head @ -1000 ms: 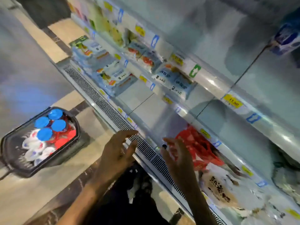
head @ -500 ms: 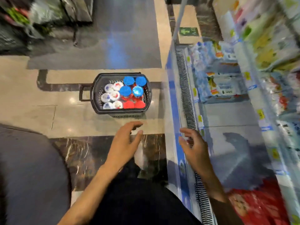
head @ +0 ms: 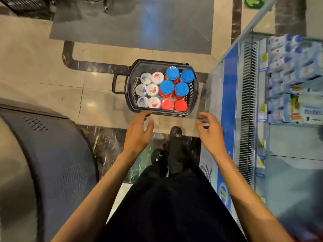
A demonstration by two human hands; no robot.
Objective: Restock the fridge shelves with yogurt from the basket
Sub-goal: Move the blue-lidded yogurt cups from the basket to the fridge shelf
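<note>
**Hands empty over the yogurt basket, centre frame**

Basket [head: 157, 61], dark plastic, stands on the tiled floor at centre frame, just left of the fridge's [head: 229, 102] blue front edge. Contents, all upright: six white-lidded cups [head: 152, 89] on its left side, four blue-lidded cups [head: 172, 73] upper right, two red-lidded cups [head: 167, 104] lower right.

Left hand [head: 138, 135]: fingers spread and loosely curved, holding nothing; fingertips meet the basket's near rim in the picture, contact cannot be judged.

Right hand [head: 210, 135]: fingers spread and slightly bent, empty, just below the basket's lower right corner.

Fridge shelf [head: 288, 145], right of frame, is bare in its lower part; blue-white packs [head: 297, 75] fill the upper right.
</note>
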